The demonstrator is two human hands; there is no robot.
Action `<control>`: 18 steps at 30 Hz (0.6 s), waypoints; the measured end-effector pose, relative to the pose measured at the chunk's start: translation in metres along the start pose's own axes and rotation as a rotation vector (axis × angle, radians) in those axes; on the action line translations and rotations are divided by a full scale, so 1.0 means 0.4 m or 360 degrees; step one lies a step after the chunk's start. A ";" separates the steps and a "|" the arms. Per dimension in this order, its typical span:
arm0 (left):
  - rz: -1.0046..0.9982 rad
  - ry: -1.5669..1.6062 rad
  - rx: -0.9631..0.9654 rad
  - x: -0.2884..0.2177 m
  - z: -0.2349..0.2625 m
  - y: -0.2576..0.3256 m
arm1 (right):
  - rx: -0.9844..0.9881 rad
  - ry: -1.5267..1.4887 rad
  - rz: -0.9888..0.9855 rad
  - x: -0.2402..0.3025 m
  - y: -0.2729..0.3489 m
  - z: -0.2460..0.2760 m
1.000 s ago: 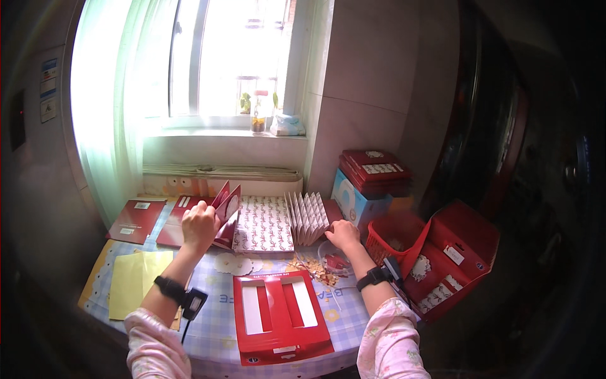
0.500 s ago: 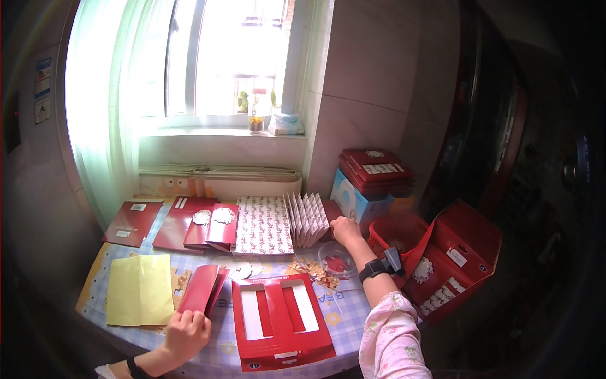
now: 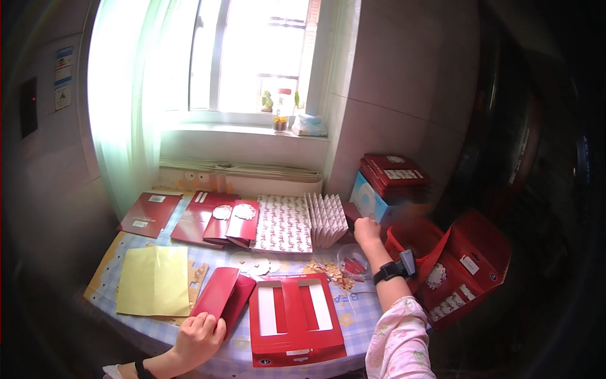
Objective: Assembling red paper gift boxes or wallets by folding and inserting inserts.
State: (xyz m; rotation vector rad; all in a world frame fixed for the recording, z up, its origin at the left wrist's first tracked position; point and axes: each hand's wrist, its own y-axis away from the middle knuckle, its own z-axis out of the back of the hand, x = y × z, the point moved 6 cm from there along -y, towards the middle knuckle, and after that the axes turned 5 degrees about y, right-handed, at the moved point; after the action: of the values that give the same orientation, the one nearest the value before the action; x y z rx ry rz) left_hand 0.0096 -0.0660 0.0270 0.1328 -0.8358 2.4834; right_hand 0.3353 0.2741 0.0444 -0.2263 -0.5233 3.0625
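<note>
Red card folder (image 3: 219,287) pinched at its near end by our left hand (image 3: 199,338)

We have the fingers of that hand curled tightly on the folder, over the front of the table, between a yellow sheet (image 3: 153,281) and a red windowed box (image 3: 284,347). Gripping only the near end probably leaves the far end free, and there the two leaves part into a narrow V. Whether the folder rests on the checked tablecloth (image 3: 363,316) or hangs just above it, we cannot tell.

Our right hand (image 3: 367,231) is well apart from it, beside the pleated patterned cards (image 3: 325,220), its fingers curled inward; whether they grip anything, we cannot tell. Those pleats stand on edge, perhaps because upright folds are easier to separate. Next to them lies a patterned panel (image 3: 283,221), and left of that, red cards with white rosettes (image 3: 243,230) overlap, rosettes facing up, which seems to keep the decoration unpressed.

A clear bowl (image 3: 353,262) and scattered tan pieces (image 3: 331,271) sit near the right forearm, likely within easy reach. Red packs (image 3: 394,177) are piled on a blue box (image 3: 372,197), presumably to save table space.
</note>
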 end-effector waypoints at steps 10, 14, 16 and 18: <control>0.0352 -0.0058 -0.0110 0.089 0.006 0.028 | -0.0989 -0.0222 0.0017 -0.005 0.193 0.347; 0.0678 0.0093 -0.0373 0.165 0.045 0.053 | -0.1181 -0.0961 0.0394 0.084 0.322 0.429; 0.1025 0.0438 -0.0708 0.211 0.064 0.088 | -0.1133 -0.1216 0.0501 0.138 0.361 0.414; 0.1287 0.1345 -0.0970 0.231 0.059 0.099 | -0.1083 -0.1419 0.0592 0.171 0.407 0.404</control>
State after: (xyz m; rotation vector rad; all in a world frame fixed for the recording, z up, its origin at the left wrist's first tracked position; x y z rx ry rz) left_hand -0.0915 -0.0664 0.0476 -1.6050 -1.3255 2.3704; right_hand 0.2436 0.0710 0.1316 1.2077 -1.6936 3.0089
